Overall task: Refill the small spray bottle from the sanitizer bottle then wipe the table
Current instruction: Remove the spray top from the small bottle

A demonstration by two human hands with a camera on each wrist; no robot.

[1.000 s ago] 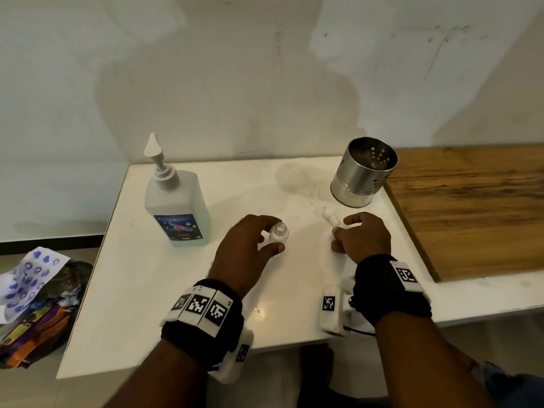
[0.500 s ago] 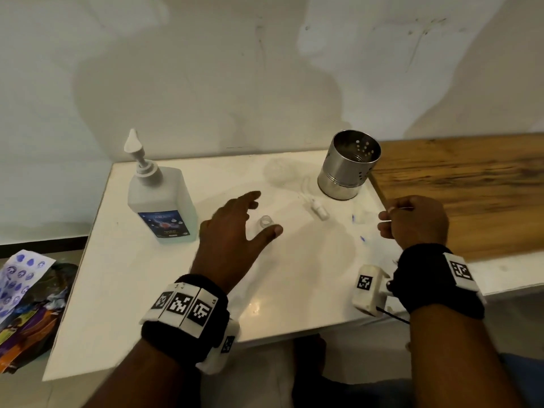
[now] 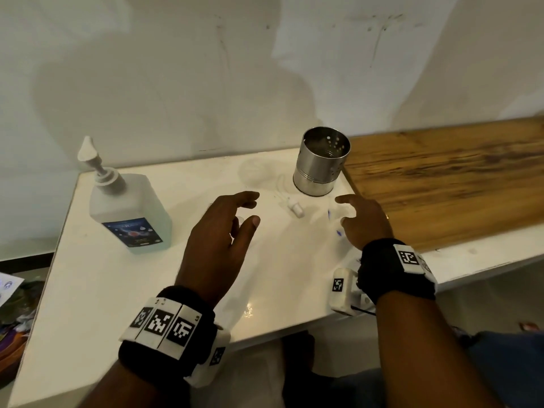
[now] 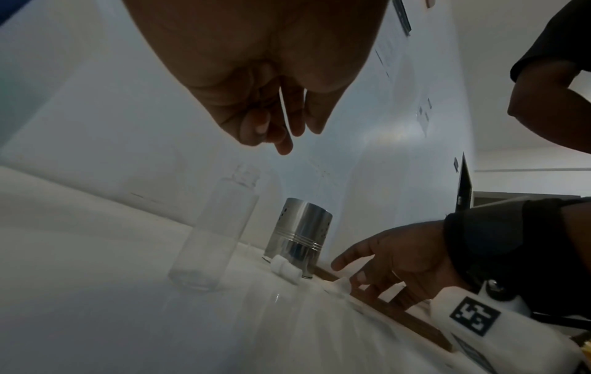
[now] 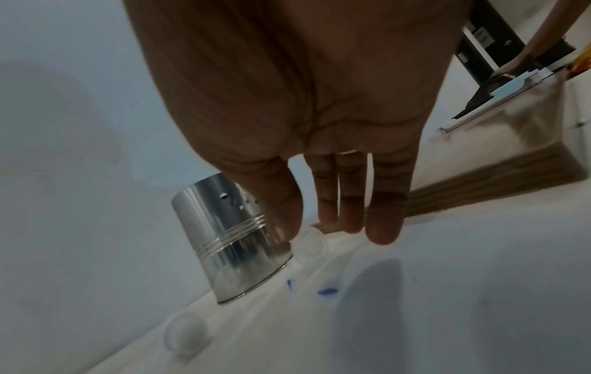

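The sanitizer pump bottle stands at the table's left. The small clear spray bottle stands upright and uncapped on the white table; in the head view my left hand hides most of it. That hand hovers just above the bottle's mouth with relaxed fingers and holds nothing. The white spray head lies on its side beside the steel cup. My right hand is spread low over a small clear cap on the table, its fingers straight.
A perforated steel cup stands at the back, just left of a wooden board that covers the table's right part. Small blue marks lie by my right hand. A wall runs close behind. Bags sit on the floor at left.
My left hand has let go of the small bottle and opened above it. My right hand left the spray head, swung right over the board, then came down open near the steel cup.
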